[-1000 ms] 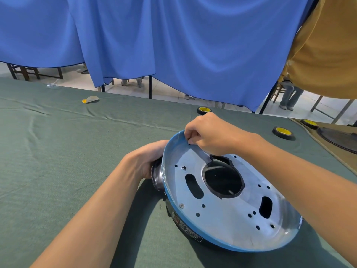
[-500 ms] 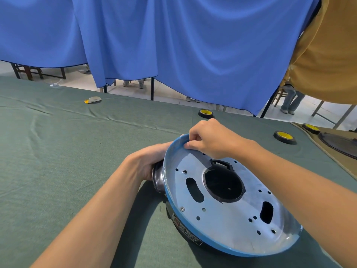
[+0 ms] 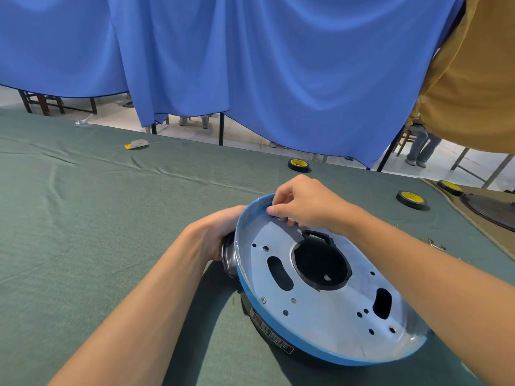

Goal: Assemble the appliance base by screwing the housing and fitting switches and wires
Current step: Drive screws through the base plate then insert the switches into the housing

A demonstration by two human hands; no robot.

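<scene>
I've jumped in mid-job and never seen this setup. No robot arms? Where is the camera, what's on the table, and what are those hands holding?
No robot here: a person works bare-handed, and the single view comes from a camera on their head, looking forward and down. The left hand grips the dark side part of the appliance base, a round metal plate with a blue rim, tilted up on the green table cloth. The right hand pinches the base's far rim; whether it also holds a small part, I cannot tell. Three tape rolls lie further back, before a blue curtain.
</scene>
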